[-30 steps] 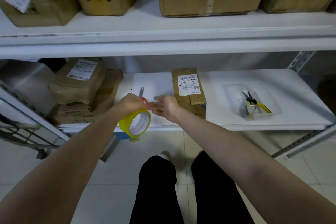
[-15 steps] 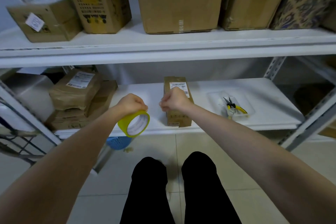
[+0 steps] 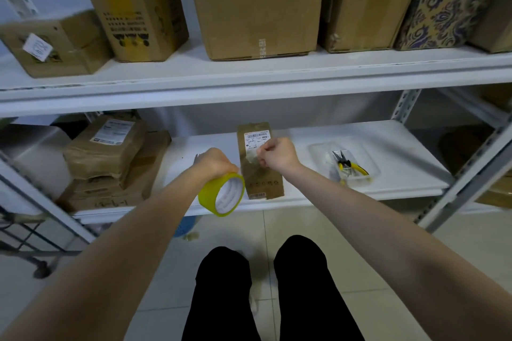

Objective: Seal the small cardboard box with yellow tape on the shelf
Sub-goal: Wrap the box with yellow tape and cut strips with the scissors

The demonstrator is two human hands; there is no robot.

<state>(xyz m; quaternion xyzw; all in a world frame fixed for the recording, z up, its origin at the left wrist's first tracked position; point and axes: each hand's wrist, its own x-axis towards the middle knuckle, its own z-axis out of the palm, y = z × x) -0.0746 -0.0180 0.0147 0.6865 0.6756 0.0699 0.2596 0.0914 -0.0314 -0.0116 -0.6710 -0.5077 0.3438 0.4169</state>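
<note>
1. A stack of brown paper-wrapped parcels (image 3: 110, 158) sits at the left end of the white lower shelf board (image 3: 393, 152).
2. The left hand (image 3: 214, 162) curls tightly over the yellow roll of adhesive tape (image 3: 206, 196), holding it at the shelf's front edge.
3. The small brown cardboard box (image 3: 261, 183), which bears a white label, sits on the shelf just right of the roll.
4. The right hand (image 3: 278, 155), fingers curled, pinches a pale tape end (image 3: 252, 158) over the box.
5. A clear plastic tray (image 3: 318, 151) holds yellow-handled pliers (image 3: 349, 165).
</note>
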